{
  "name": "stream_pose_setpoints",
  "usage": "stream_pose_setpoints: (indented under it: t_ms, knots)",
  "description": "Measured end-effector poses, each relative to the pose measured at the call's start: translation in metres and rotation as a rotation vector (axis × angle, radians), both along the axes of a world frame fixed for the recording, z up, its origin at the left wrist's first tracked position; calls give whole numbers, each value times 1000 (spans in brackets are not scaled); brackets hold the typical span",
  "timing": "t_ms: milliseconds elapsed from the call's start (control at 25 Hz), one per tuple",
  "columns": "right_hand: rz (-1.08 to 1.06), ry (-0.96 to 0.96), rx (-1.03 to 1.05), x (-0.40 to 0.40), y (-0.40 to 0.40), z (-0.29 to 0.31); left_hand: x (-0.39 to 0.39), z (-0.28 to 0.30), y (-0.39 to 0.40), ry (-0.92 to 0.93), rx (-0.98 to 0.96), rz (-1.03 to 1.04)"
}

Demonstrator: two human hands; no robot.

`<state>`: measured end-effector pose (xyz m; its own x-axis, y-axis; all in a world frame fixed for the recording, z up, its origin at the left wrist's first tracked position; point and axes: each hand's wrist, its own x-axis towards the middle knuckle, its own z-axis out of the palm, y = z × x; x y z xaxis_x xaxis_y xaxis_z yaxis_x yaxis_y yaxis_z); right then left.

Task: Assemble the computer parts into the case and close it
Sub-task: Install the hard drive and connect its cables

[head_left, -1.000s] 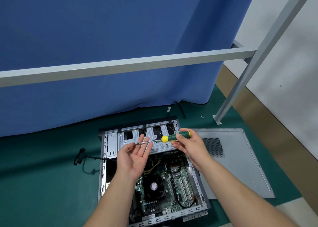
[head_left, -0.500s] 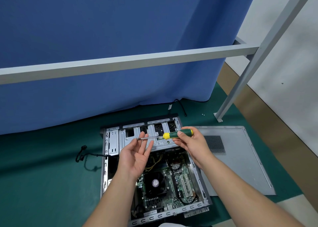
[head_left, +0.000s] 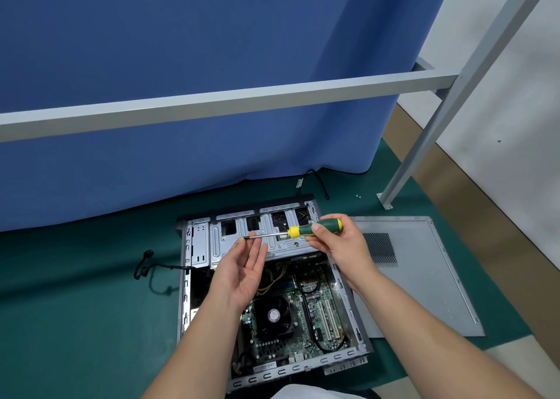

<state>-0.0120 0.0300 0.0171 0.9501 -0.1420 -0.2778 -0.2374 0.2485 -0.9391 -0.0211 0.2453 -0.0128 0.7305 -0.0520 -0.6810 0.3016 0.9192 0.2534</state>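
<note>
Two hands up over the open computer case (head_left: 194, 277) on the green floor.
My right hand (head_left: 339, 241) grips the screwdriver (head_left: 315, 228) by its handle; my left hand (head_left: 242, 268), fingers straight, meets the tip. I see the side panel (head_left: 424, 277) flat just right.

A blue curtain (head_left: 188, 74) hung behind a grey metal frame (head_left: 230, 103). The floor was covered with a green mat (head_left: 75, 307), and beside it, at the right, ran a brown strip (head_left: 472, 192) below a white wall (head_left: 515, 111).
</note>
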Motion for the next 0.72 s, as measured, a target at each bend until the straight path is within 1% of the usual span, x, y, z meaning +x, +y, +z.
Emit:
stream_pose_setpoints:
  t_ms: [120,360,520,600,640,680,720]
  knots:
    - [-55,3,-50,-2,2,-1,1,-1,-2,2,5,-6]
    - [-114,52,-1,-3,0,-4,0,-6,-15,-39,45,-27]
    - [-149,71,8,-3,-1,-6,-2,-8,-35,-59,66,-120]
    - [-192,103,45,-5,2,-10,-2,-8,-49,-70,94,-164]
    - [-222,112,78,-6,3,-12,-1,-8,-55,-95,144,-208]
    - [-258,112,105,-6,2,-13,-1,-8,-61,-132,238,-281]
    - [-294,102,112,-4,-1,-12,0,-9,-66,-179,391,-380]
